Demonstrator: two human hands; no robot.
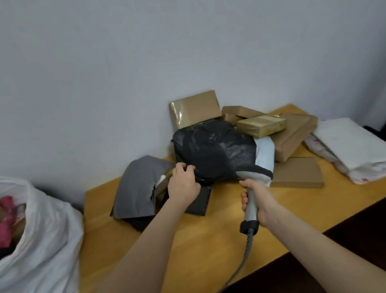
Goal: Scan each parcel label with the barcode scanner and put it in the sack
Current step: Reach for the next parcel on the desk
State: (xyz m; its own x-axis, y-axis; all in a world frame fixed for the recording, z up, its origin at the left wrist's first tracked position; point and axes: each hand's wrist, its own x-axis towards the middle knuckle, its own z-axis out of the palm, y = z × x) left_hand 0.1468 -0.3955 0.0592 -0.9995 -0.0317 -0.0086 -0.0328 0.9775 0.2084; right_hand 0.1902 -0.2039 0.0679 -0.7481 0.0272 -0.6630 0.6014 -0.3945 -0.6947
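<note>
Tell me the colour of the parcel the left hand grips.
The parcel is glossy black; the head view shows it best.

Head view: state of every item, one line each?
left hand, grips edge of black parcel
right hand, holds barcode scanner, pointed at black parcel
black parcel, unsacked, on table
white sack, open, partly filled
grey parcel, lying on table
cardboard boxes, taped shut, piled
</note>
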